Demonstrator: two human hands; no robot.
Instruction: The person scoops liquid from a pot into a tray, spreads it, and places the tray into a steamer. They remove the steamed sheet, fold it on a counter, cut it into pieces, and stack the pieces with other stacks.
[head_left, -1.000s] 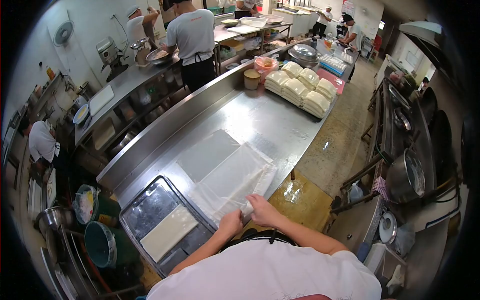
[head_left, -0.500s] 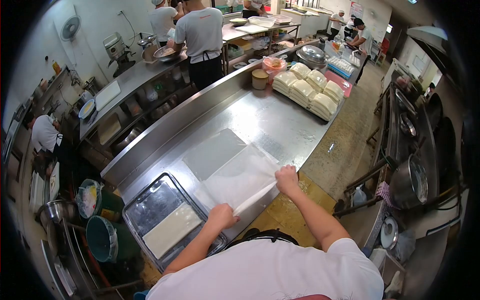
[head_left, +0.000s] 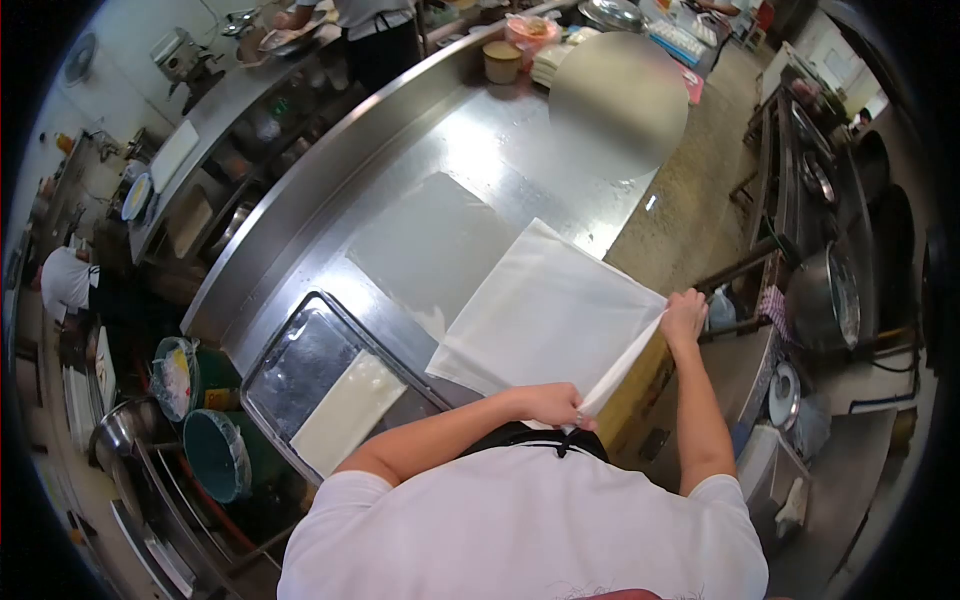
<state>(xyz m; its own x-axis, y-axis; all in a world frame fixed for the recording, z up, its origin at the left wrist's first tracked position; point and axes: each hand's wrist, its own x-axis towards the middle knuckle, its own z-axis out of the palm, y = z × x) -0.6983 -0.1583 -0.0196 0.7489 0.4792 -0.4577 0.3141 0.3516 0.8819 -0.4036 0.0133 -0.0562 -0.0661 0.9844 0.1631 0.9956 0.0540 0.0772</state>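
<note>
White thin sheet (head_left: 555,310) held along its near edge by two hands
Left hand (head_left: 562,405) and right hand (head_left: 685,318) are both closed on the sheet, gripping its near edge at separate points, the rest spread beyond them over the table edge; left of the grip, a black rectangular tray (head_left: 308,342) holds a white rectangular slab (head_left: 350,412), and farther left a green plastic-lined bin (head_left: 212,372) has pale and yellow material in it, near another green lined bin (head_left: 218,455); far beyond the grip stand a tan round tub (head_left: 502,62) and a pink plastic-wrapped container (head_left: 533,30) with orange contents; the shiny steel table (head_left: 420,130) bears a dull pale rectangular patch (head_left: 430,250) beyond the sheet, and right of the right hand, past the floor, is a large steel pot (head_left: 825,300)
</note>
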